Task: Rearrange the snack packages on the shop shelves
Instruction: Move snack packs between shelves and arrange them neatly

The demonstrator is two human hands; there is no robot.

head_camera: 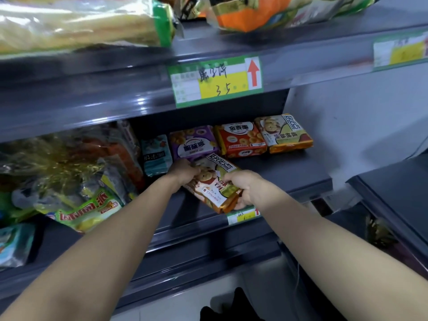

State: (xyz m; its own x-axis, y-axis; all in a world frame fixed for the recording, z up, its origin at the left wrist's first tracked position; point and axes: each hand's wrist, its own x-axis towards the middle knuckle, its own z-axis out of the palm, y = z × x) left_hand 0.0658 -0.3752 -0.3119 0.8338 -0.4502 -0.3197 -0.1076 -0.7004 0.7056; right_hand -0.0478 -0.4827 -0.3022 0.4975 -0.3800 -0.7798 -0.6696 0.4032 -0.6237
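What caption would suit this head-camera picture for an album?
Left hand and right hand grip a biscuit packet over the shelf.

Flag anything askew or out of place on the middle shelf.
The held pack, gripped by the left hand and right hand, is tilted at the front, out of the back row. The purple pack lies print upside down, unlike the red pack beside it. Bags at left are heaped.

glossy plastic biscuit packet (pixel 215 181), smooth shelf (pixel 289 167)
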